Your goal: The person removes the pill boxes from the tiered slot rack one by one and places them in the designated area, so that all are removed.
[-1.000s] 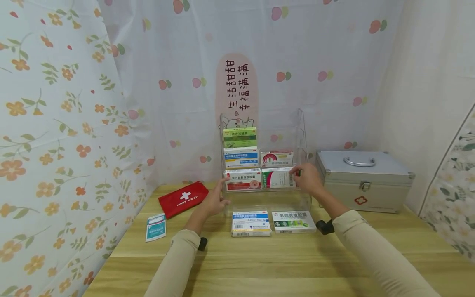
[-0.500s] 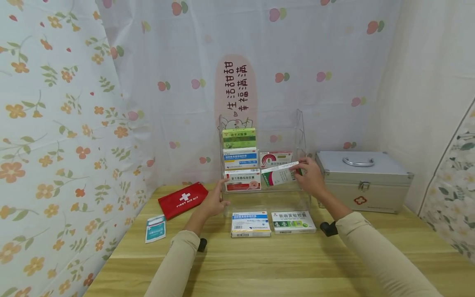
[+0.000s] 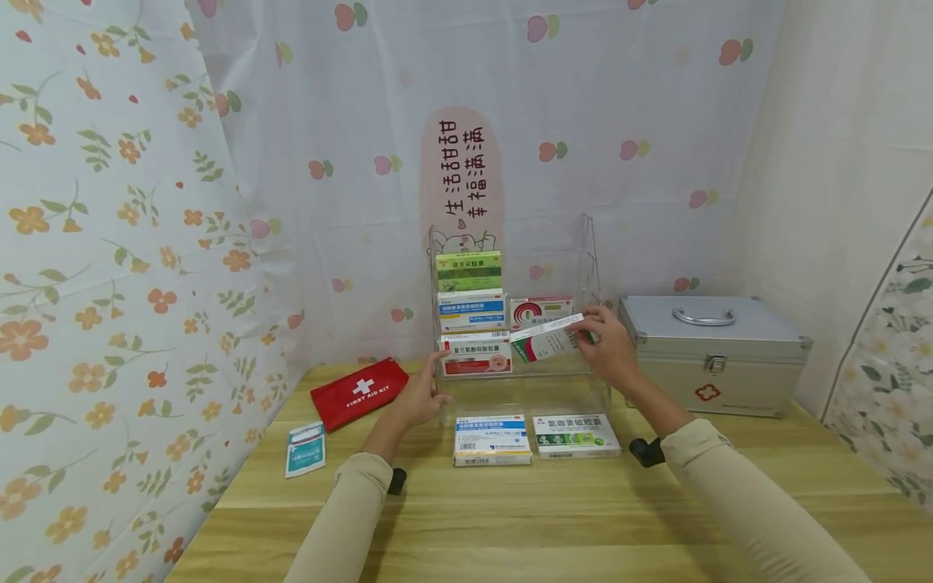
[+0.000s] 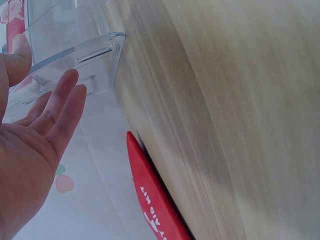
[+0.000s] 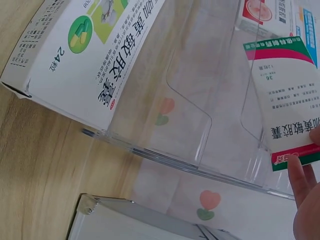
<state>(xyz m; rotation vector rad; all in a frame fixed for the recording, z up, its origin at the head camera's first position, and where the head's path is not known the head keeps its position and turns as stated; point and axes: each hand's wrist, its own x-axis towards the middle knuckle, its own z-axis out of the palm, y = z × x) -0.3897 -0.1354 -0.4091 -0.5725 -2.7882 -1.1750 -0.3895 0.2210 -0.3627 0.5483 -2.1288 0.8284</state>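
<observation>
My right hand [image 3: 608, 344] pinches the right end of a white medicine box [image 3: 545, 338] with green and red bands, at the bottom tier of a clear acrylic rack [image 3: 525, 393]. That box tilts, its right end higher than its left. The right wrist view shows its printed face [image 5: 285, 95] and fingertips at its banded end. At the rack's left side is my left hand [image 3: 417, 398], fingers extended, by the end of a red-and-white medicine box [image 3: 477, 356]. In the left wrist view, the left hand [image 4: 30, 150] has loosely bent fingers beside the rack's side panel [image 4: 95, 60].
Higher tiers hold a green box [image 3: 470, 274], a blue-and-white box [image 3: 471, 311] and a red-swirl box [image 3: 541, 311]. Two boxes lie in front, one blue [image 3: 492, 440], one green-white [image 3: 577, 436]. A silver case [image 3: 717, 356] stands right; a red pouch [image 3: 360, 394] and sachet [image 3: 305, 448] lie left.
My right hand has raised the right end of the green-and-red-banded box, which sat level on the bottom tier and now slants upward. The left hand has stayed at the rack's left side.
</observation>
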